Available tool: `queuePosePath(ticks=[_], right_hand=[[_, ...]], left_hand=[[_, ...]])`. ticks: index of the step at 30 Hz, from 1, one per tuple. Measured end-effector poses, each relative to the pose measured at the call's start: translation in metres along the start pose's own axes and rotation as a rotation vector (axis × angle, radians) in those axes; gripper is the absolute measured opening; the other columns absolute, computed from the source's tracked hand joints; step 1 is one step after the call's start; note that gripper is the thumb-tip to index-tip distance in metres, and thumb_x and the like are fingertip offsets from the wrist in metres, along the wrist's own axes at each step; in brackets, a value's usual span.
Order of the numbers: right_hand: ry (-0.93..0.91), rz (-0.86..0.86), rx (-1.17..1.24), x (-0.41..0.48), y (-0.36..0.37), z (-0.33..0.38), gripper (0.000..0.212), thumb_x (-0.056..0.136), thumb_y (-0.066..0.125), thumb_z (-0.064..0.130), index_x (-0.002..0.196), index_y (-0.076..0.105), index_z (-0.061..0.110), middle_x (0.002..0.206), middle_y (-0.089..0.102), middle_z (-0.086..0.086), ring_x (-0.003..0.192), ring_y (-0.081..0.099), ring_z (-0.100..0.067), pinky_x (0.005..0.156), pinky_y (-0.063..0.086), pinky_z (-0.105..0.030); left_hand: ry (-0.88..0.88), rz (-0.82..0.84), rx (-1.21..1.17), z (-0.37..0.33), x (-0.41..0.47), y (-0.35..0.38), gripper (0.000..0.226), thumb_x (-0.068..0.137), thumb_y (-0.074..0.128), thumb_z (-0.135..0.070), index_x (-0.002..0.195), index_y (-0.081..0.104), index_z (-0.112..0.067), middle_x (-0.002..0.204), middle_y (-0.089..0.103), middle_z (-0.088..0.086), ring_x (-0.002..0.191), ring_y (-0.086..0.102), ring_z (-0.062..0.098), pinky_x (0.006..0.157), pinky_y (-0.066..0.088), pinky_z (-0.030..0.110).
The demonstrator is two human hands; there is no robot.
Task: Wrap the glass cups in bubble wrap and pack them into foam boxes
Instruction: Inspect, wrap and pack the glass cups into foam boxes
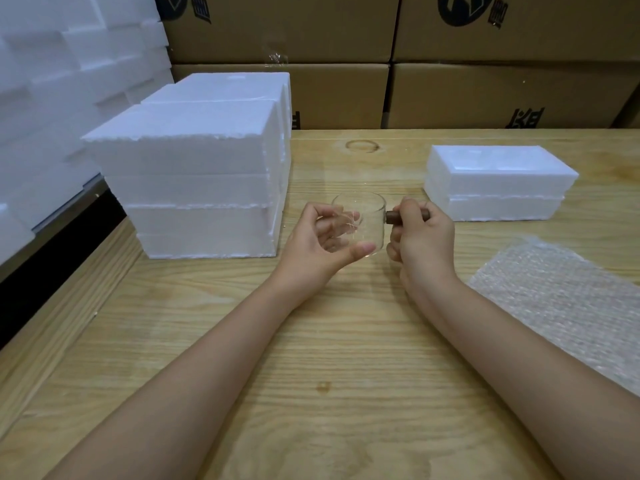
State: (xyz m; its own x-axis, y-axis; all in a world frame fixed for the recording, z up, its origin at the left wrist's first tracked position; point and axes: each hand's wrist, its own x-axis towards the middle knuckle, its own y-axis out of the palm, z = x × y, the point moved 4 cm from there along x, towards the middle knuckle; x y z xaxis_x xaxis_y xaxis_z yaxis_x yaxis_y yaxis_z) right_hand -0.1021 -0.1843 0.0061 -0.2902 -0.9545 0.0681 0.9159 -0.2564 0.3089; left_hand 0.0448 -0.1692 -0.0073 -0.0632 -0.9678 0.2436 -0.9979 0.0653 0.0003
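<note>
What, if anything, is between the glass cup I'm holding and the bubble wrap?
Nothing visible. The glass cup is held by the left hand and the right hand. The bubble wrap lies flat to its right, and only bare table separates them.

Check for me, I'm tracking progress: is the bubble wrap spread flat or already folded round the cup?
Spread flat: the bubble wrap lies on the table, apart from the bare glass cup.

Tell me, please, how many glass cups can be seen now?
1. The glass cup is held over the wooden table, left hand round its body, right hand on its brown handle. More may be hidden in the foam boxes.
</note>
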Motion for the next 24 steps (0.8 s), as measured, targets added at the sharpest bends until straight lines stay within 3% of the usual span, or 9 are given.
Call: queuePosePath(ticks=[3,6,10,12,15,17,20,24], right_hand=[[-0.136,0.012,-0.100,-0.003,-0.001,0.004,0.028,0.095,0.053,0.021,0.068,0.048,0.017,0.056,0.062,0.007,0.044,0.044,-0.005,0.049,0.036,-0.025],[-0.312,0.047,-0.193,-0.007,0.001,0.011,0.028,0.092,0.055,0.024,0.067,0.046,0.021,0.056,0.061,0.008,0.055,0.053,-0.006,0.058,0.040,-0.026],[-0.474,0.118,-0.294,-0.015,0.003,0.014,0.025,0.089,0.058,0.025,0.069,0.043,0.022,0.064,0.054,-0.016,0.057,0.043,-0.008,0.054,0.037,-0.020],[-0.508,0.146,-0.298,-0.019,0.006,0.015,0.024,0.088,0.062,0.023,0.072,0.044,0.024,0.058,0.050,-0.002,0.054,0.041,-0.002,0.052,0.036,-0.016],[-0.490,0.268,-0.197,-0.023,0.013,0.016,0.013,0.087,0.066,0.014,0.085,0.054,0.020,0.067,0.060,0.020,0.058,0.056,0.005,0.055,0.041,-0.010],[-0.397,0.372,-0.087,-0.024,0.017,0.016,0.007,0.088,0.061,0.019,0.094,0.061,0.016,0.068,0.062,0.014,0.055,0.057,0.001,0.049,0.042,-0.013],[-0.264,0.429,0.013,-0.024,0.021,0.011,0.023,0.092,0.049,0.030,0.093,0.068,0.017,0.063,0.054,0.000,0.048,0.048,-0.007,0.043,0.037,-0.018],[-0.251,0.452,-0.001,-0.025,0.023,0.007,0.027,0.098,0.046,0.027,0.090,0.070,0.018,0.056,0.046,-0.001,0.045,0.039,-0.012,0.043,0.031,-0.024]], left_hand=[[-0.064,0.013,-0.071,0.001,0.001,-0.001,0.057,0.065,0.076,-0.032,0.110,0.048,-0.011,0.107,0.072,0.002,0.094,0.069,0.014,0.077,0.054,0.025],[-0.133,0.018,-0.125,0.000,0.002,-0.002,0.050,0.072,0.076,-0.038,0.107,0.053,-0.009,0.095,0.075,0.004,0.078,0.069,0.017,0.067,0.054,0.025],[-0.205,0.056,-0.224,-0.001,0.005,-0.002,0.049,0.073,0.059,-0.046,0.101,0.059,-0.007,0.084,0.075,0.008,0.073,0.071,0.019,0.057,0.053,0.022],[-0.235,0.075,-0.253,0.000,0.006,-0.003,0.047,0.074,0.055,-0.046,0.100,0.060,-0.007,0.082,0.074,0.009,0.071,0.070,0.019,0.057,0.053,0.022],[-0.263,0.088,-0.328,0.000,0.008,-0.004,0.042,0.081,0.051,-0.044,0.105,0.061,-0.011,0.090,0.073,0.009,0.077,0.070,0.019,0.065,0.056,0.024],[-0.285,0.068,-0.384,0.001,0.008,-0.006,0.039,0.089,0.048,-0.039,0.115,0.058,-0.011,0.101,0.071,0.012,0.083,0.070,0.021,0.070,0.057,0.027],[-0.308,0.049,-0.416,0.003,0.008,-0.010,0.043,0.095,0.045,-0.036,0.132,0.049,-0.013,0.111,0.065,0.015,0.077,0.070,0.021,0.073,0.058,0.028],[-0.327,0.066,-0.403,0.003,0.007,-0.012,0.045,0.102,0.036,-0.034,0.143,0.042,-0.015,0.117,0.060,0.013,0.082,0.070,0.021,0.077,0.058,0.029]])
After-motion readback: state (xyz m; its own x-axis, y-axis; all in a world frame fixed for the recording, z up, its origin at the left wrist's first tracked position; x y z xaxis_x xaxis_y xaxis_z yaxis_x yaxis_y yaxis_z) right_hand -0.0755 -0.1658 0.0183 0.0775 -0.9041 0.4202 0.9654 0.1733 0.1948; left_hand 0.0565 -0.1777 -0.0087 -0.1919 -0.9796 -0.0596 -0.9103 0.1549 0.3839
